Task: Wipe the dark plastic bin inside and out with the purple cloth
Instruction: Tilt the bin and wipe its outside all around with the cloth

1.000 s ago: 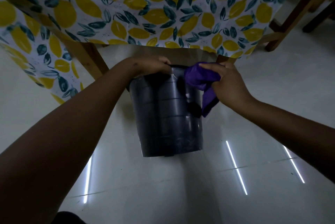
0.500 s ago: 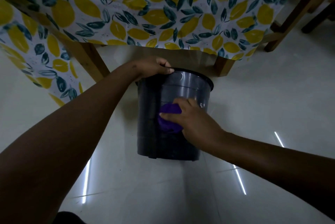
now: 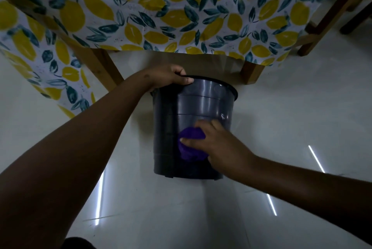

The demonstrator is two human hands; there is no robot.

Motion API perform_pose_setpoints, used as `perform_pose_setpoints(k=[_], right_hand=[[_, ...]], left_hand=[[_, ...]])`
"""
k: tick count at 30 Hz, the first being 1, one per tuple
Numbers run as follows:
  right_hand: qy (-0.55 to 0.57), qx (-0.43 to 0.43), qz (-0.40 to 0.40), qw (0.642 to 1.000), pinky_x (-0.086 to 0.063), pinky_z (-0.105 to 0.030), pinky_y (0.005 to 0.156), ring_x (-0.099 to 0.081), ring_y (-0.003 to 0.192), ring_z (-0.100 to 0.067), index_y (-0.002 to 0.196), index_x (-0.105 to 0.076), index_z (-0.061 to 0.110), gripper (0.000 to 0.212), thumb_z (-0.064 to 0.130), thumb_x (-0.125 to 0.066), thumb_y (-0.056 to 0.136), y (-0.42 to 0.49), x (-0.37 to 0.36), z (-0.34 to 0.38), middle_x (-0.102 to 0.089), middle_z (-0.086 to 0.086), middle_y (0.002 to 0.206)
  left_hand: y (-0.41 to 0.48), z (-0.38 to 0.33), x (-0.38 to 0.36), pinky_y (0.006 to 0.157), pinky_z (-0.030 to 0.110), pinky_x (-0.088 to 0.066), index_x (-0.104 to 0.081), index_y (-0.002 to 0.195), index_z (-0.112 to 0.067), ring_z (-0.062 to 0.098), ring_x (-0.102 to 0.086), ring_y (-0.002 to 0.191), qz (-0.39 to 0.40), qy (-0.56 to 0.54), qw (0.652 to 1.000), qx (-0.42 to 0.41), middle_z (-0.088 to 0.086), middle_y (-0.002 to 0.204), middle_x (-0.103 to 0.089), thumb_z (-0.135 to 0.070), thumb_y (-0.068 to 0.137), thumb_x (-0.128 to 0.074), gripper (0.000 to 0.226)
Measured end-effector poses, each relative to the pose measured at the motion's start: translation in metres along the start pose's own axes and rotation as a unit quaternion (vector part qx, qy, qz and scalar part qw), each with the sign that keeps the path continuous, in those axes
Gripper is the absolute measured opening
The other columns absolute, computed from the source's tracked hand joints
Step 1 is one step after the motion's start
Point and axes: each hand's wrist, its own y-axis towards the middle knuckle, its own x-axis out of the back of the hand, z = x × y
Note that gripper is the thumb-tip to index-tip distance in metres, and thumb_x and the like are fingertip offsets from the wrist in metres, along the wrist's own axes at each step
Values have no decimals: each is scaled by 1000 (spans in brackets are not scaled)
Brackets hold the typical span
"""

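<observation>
- The dark plastic bin stood on the pale floor before the desk; its inside was out of sight.
- The left hand gripped the rim, fingertips hidden over the edge.
- The right hand curled round the bunched purple cloth, pressing it to the lower outer wall and covering much of it.
- A lemon-print tablecloth hid the desk top.

No legible text or labels anywhere
</observation>
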Motion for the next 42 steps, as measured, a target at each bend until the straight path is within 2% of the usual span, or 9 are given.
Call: perform_pose_setpoints(k=[5,8,10,12,17,23,28,36,42], right_hand=[[-32,-85,-129,988,-41,-29,90,-47,107,-22,115,-58,35,39,10,-55,85,29,22,-62,-48,-13,122],[-87,-142,-135,977,-50,-47,85,-58,100,-26,106,-56,37,28,43,-67,81,19,26,-49,-55,-12,110],[-49,-76,-88,992,-49,-52,89,-52,109,-31,113,-44,54,50,23,-67,82,12,12,-20,-53,-12,121],[-43,-9,-41,998,-47,-55,88,-45,116,-38,127,-50,35,67,1,-69,72,1,-2,9,-47,-17,132],[20,-68,-83,994,-43,-46,97,-44,117,-32,122,-51,38,43,21,-63,84,16,4,-16,-45,-12,127],[-8,-116,-93,989,-42,-48,96,-40,117,-38,131,-51,28,67,-6,-62,73,6,15,-19,-42,-19,132],[-50,42,-3,998,-51,-49,81,-51,109,-35,129,-50,32,83,-2,-79,59,-13,-8,12,-50,-14,132],[28,-140,-118,983,-44,-52,94,-42,115,-40,132,-48,30,72,-5,-69,72,11,20,-37,-42,-21,129],[-70,42,-6,997,-50,-51,78,-48,110,-36,129,-51,31,75,2,-77,65,-4,-7,16,-48,-14,133]], left_hand=[[4,-1,-5,57,21,-33,-56,70,-23,6,-44,61,-9,1,1000,-6,-5,65,-49,-43,82,-70,27],[5,-3,-6,60,25,-33,-57,75,-21,9,-45,67,-5,7,1000,-8,-2,70,-50,-45,83,-69,28],[5,-1,-4,59,25,-33,-57,75,-21,9,-45,67,-2,9,1000,-5,-2,70,-50,-45,83,-68,28],[3,3,0,59,23,-34,-58,75,-21,7,-45,65,3,6,1000,-9,-3,69,-51,-42,84,-68,25],[5,4,0,64,7,-43,-64,99,-13,0,-54,73,15,-17,999,-32,-5,83,-61,-29,90,-64,19],[9,2,-4,69,20,-42,-66,92,-17,3,-54,74,-11,1,999,-38,-7,79,-60,-37,87,-66,20],[6,9,2,61,8,-42,-63,91,-15,1,-52,70,-2,-18,999,-32,-6,77,-59,-31,89,-65,16],[10,9,1,64,15,-42,-62,84,-21,2,-51,69,-6,-21,999,-37,-7,75,-57,-33,88,-66,13],[8,19,8,71,23,-42,-64,86,-18,8,-54,76,6,-35,999,-37,-1,81,-60,-33,88,-66,16]])
